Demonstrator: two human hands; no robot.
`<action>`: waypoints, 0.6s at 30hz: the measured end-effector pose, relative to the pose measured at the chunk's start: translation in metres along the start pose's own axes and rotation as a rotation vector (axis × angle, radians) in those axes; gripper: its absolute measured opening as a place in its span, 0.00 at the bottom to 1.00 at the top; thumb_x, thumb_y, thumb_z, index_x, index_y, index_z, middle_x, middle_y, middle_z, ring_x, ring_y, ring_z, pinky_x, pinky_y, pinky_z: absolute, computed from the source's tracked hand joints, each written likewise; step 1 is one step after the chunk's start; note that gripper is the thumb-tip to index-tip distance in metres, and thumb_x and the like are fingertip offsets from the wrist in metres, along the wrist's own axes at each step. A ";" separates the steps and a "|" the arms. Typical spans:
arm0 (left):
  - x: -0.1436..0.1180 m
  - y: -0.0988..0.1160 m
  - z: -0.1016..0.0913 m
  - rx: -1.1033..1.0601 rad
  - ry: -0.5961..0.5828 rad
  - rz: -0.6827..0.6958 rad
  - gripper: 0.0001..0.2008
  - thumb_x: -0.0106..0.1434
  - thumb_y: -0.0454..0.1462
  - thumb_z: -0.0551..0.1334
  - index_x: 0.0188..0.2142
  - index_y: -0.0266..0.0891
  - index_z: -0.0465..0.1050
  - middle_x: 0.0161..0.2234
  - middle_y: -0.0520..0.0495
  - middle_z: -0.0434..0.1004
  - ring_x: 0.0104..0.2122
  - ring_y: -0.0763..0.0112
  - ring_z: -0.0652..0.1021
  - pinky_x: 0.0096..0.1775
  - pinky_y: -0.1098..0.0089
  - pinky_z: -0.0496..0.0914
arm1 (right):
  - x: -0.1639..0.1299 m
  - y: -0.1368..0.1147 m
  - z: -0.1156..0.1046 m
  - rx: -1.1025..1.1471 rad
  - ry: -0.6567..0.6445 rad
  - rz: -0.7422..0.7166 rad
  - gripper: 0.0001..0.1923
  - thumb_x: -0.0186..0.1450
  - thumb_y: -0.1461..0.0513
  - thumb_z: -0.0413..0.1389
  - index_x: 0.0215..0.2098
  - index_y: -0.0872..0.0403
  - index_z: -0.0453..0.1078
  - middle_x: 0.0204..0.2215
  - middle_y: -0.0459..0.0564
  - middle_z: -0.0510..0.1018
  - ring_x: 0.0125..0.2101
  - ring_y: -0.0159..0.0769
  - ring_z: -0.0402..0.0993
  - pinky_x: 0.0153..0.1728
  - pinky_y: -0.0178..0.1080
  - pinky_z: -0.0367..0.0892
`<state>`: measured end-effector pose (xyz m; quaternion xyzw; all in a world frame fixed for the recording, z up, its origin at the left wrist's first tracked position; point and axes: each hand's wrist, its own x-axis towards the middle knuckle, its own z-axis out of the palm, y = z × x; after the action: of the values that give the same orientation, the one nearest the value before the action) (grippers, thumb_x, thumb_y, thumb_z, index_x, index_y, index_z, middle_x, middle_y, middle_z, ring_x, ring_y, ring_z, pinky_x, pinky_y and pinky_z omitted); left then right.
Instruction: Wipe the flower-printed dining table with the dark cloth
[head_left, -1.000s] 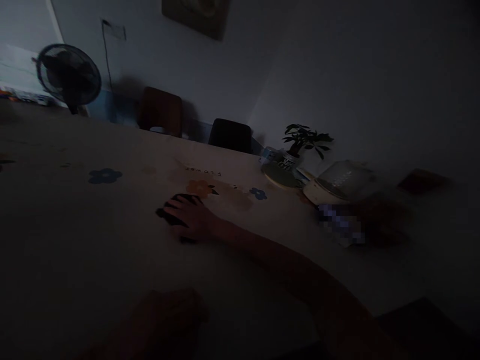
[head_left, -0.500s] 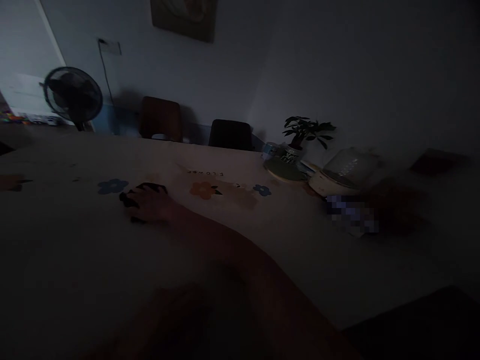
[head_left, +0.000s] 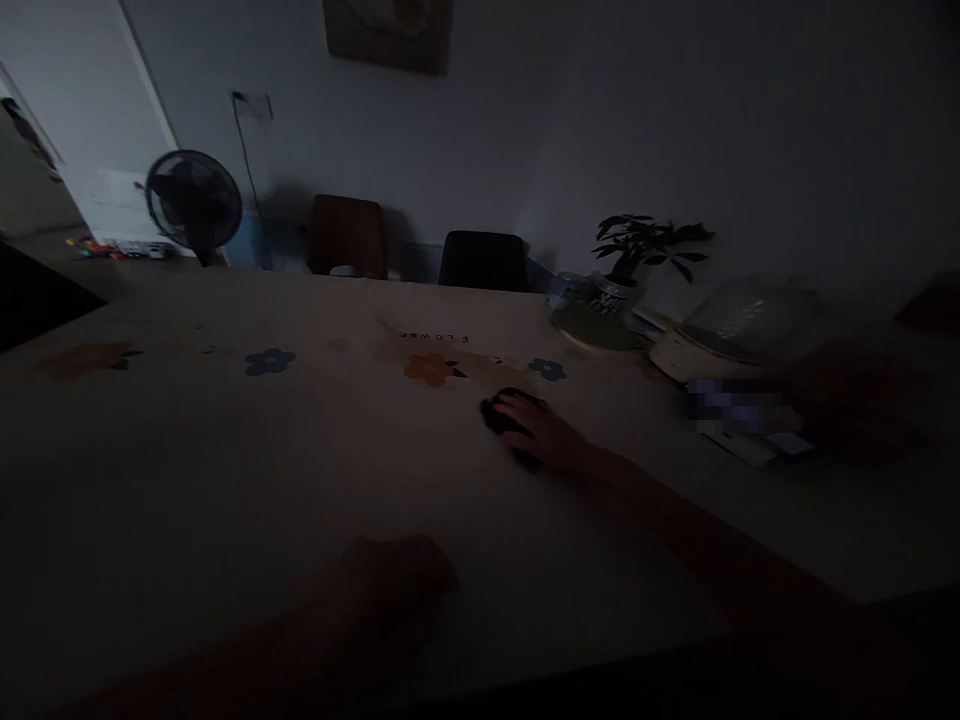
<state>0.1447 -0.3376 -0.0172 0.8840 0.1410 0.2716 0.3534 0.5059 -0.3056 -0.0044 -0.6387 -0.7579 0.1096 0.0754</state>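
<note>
In the dim light my right hand (head_left: 551, 438) presses down on a dark cloth (head_left: 501, 415) that lies on the table, its fingers bent over it. Dark parts of the cloth stick out past the fingertips and below the palm. Nearer to me, my left hand (head_left: 401, 568) rests low over the tabletop with its fingers curled in. I see nothing sticking out of it, though shadow hides its underside. The tablecloth (head_left: 322, 450) under both hands is pale, with printed orange and blue flowers.
A potted plant (head_left: 626, 262) stands on a green round mat (head_left: 592, 328) at the back right, beside a pot with a clear domed lid (head_left: 750, 320). Two chairs, one brown (head_left: 346, 235) and one black (head_left: 484, 260), stand behind the table. A fan (head_left: 193, 200) is at the far left.
My right hand has slid to the right across the table with the dark cloth. My left hand now shows more clearly at the front. The view has shifted a little to the left.
</note>
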 end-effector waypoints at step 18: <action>0.001 -0.003 0.006 0.158 -0.029 -0.001 0.12 0.65 0.32 0.50 0.38 0.41 0.73 0.36 0.47 0.80 0.30 0.76 0.79 0.31 0.80 0.72 | 0.010 -0.044 0.005 -0.107 0.023 0.107 0.35 0.72 0.46 0.43 0.70 0.57 0.57 0.70 0.58 0.54 0.70 0.52 0.46 0.67 0.59 0.46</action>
<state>0.1483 -0.3385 -0.0222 0.9129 0.1572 0.2468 0.2847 0.4614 -0.3035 0.0017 -0.6826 -0.7265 0.0653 0.0437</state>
